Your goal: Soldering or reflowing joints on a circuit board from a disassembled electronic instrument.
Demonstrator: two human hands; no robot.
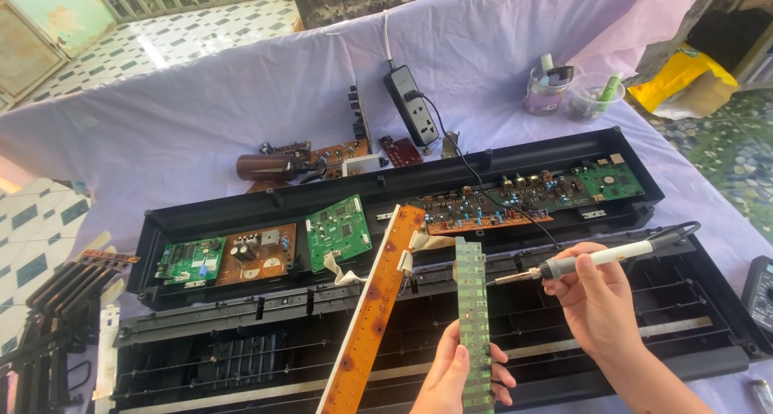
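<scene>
My left hand [452, 378] grips the lower part of a long narrow green circuit strip [472, 301], held upright over an opened black keyboard case [241, 358]. My right hand [596, 301] holds a soldering iron [600, 258] with a white handle. Its metal tip points left and sits close to the upper part of the green strip. A long orange-brown circuit board [374, 309] leans diagonally across the case just left of my left hand, joined to a grey ribbon cable [427, 241].
The case's back half [386, 192] holds several green and brown boards. A black power strip [412, 104], loose boards and a dark brown cylinder [266, 167] lie on the purple cloth. Two clear plastic cups [572, 92] stand far right. Black key parts [56, 301] sit at left.
</scene>
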